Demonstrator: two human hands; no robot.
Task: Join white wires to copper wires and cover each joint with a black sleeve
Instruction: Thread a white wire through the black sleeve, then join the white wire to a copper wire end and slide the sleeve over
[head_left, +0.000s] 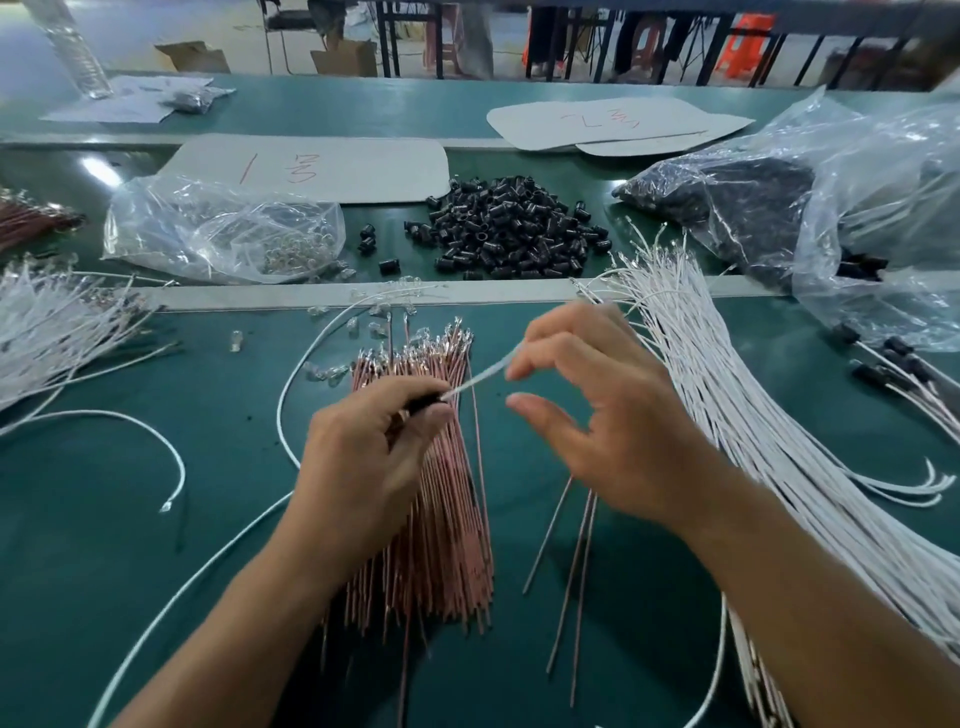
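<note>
– White wire (480, 375) comes slanting out of the black sleeve (423, 402). Who has hold of what?
– The left hand (363, 457) pinches the sleeve between thumb and curled fingers, above the copper wires (441, 519) bundled at the middle of the bench (104, 571). The wire's upper end meets the fingertips (519, 366) of the right hand (613, 415). That hand's thumb stands apart below them, and blur hides whether any fingers nip the wire, so I cannot tell.
– And the joint itself?
– It's hidden inside the left hand's pinch. My guess is that the sleeve is being seated over it.
– How should that be done properly?
– Hold the sleeve firm and draw the wire straight along the sleeve's own line, never sideways. A sideways tug could bend the joint or pull it apart. Take the wire close to the sleeve's mouth, where it is easier to steer than at a floppy length. Ease it rather than snatch. Afterwards, look at both mouths of the sleeve for bare metal.
– What if this one spoils?
– A heap of loose sleeves (514, 228) lies towards the far edge. The bundle of white wires (727, 405) fans along the right edge, within reach.
</note>
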